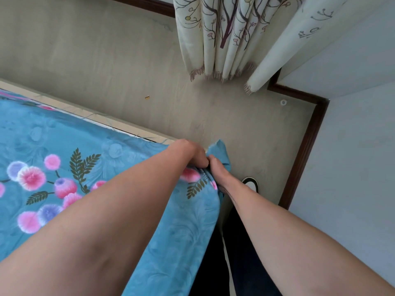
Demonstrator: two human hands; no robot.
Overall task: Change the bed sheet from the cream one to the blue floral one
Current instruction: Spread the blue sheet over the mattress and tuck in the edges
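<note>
The blue floral sheet (64,150) covers the bed on the left, with pink and purple flowers and dark leaves printed on it. Its corner (220,152) is bunched up at the bed's corner, near the middle of the view. My left hand (190,154) grips the gathered fabric from above, fingers curled into it. My right hand (218,169) pinches the same corner from the right side, and a flap of blue cloth sticks up behind it. No cream sheet is in view.
A pale bed frame edge (119,122) runs along the far side of the sheet. Pale wood floor (128,60) lies beyond. Cream patterned curtains (226,39) hang at the top. A white wall with dark skirting (307,146) stands on the right. My shoe (251,183) is on the floor.
</note>
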